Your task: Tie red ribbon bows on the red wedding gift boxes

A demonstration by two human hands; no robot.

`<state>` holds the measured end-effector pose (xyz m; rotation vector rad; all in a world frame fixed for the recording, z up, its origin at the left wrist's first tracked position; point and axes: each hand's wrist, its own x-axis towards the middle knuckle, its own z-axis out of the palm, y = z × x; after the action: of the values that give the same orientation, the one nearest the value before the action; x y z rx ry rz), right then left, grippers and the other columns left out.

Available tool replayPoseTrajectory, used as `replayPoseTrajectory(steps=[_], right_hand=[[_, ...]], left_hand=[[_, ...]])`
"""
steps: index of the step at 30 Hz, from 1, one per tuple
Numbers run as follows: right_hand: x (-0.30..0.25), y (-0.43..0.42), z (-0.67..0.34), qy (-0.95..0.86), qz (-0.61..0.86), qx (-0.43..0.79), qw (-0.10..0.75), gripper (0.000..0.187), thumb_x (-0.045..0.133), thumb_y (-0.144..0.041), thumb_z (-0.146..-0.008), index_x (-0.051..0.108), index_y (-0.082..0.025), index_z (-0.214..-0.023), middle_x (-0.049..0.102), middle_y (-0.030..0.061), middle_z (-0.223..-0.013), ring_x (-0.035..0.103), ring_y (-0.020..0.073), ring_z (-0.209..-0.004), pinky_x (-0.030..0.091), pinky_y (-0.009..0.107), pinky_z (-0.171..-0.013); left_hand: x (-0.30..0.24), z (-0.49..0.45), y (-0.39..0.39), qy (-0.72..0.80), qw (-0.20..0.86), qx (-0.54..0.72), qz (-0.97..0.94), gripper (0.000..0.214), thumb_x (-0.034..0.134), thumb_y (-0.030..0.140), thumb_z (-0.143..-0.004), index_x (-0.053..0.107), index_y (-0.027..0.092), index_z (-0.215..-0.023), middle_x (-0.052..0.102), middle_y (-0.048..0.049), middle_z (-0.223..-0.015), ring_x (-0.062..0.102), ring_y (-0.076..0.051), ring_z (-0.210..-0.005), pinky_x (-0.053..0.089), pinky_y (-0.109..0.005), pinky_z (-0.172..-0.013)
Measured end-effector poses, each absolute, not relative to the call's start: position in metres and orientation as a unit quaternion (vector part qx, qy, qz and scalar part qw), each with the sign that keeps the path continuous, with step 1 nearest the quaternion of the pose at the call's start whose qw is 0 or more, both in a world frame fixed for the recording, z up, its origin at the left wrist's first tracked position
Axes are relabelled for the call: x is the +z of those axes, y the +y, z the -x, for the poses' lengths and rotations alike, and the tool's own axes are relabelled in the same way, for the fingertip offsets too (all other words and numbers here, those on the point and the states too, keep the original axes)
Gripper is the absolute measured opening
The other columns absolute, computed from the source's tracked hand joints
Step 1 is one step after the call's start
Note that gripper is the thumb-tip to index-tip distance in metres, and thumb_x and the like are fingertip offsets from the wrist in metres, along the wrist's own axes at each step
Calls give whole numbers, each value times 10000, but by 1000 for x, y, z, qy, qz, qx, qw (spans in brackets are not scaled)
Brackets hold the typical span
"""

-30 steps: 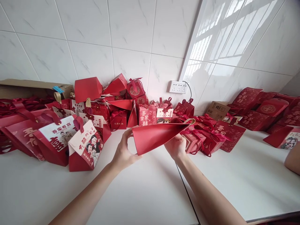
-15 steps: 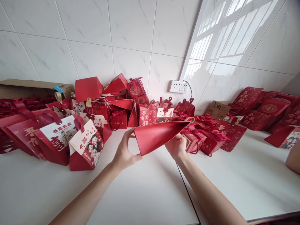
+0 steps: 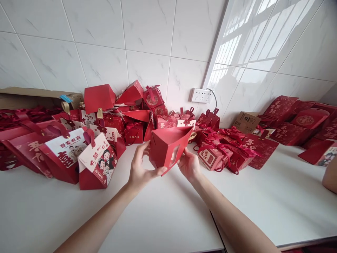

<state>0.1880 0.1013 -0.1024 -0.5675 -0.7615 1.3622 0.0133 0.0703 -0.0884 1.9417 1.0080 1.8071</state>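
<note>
A plain red paper box (image 3: 168, 147) is held up between both hands above the white table (image 3: 163, 218), its sides spread into a box shape with a small window in the front panel. My left hand (image 3: 140, 168) grips its lower left corner, thumb under the bottom edge. My right hand (image 3: 188, 164) holds the lower right side, fingers curled behind it. A beige loop handle (image 3: 192, 136) sticks out at its upper right.
A heap of red gift boxes (image 3: 110, 119) lies against the tiled wall, with cartoon-printed ones (image 3: 97, 163) at left and ribboned ones (image 3: 226, 151) at right. Flat red boxes (image 3: 295, 123) are stacked far right. A wall socket (image 3: 200, 95), cardboard boxes (image 3: 246, 122), another person's arm (image 3: 330, 177).
The flat folded red sheet has been pushed open into a box shape, and both hands have drawn closer together around its lower end.
</note>
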Motion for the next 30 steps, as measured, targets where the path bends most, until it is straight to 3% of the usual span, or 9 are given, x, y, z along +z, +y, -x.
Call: replayPoseTrajectory(steps=[6,12,17,22,26,30], right_hand=[[-116,94,-173,-248,301,690,610,134,513,-230,-739,619,-202,-817,694,18,-753,628,139,-578,541,258,-533],[-107,93,-174,-213,306,691,619,99,529,-233,-746,602,-191,-798,675,-11,-690,604,106,-549,526,217,-523],[-96,86,-174,-284,276,622,675,206,648,-373,-747,585,-189,-814,659,-13,-681,617,122,-561,555,270,-602],[-84,80,-177,-373,311,540,687,362,697,-490,-699,536,-174,-776,603,-37,-604,540,88,-390,496,236,-451],[-82,84,-184,-333,370,526,690,414,664,-546,-683,462,-186,-665,497,-69,-439,462,93,-260,376,206,-280],[-81,91,-191,-290,393,532,691,384,617,-498,-730,397,-209,-607,395,-97,-363,434,91,-236,315,181,-240]], left_hand=[[-88,-16,67,354,195,635,-658,722,764,440,-585,464,201,-1197,561,-86,-1089,558,-239,-1005,476,-368,-859],[-89,-18,66,345,196,638,-660,738,789,408,-544,480,201,-1182,565,-79,-1079,558,-230,-989,476,-359,-854],[-80,-13,78,369,384,678,-506,591,715,447,-614,525,176,-1104,628,-71,-997,602,-209,-910,512,-299,-734],[-64,-7,85,401,638,587,-296,325,561,415,-797,579,182,-1023,672,-50,-953,651,-150,-786,543,-235,-662],[-59,-11,80,422,720,473,-283,266,504,432,-843,560,202,-963,634,-6,-717,608,-113,-539,524,-210,-487],[-62,-14,77,444,744,391,-312,345,431,521,-855,525,190,-867,544,23,-559,544,-113,-416,499,-225,-414]])
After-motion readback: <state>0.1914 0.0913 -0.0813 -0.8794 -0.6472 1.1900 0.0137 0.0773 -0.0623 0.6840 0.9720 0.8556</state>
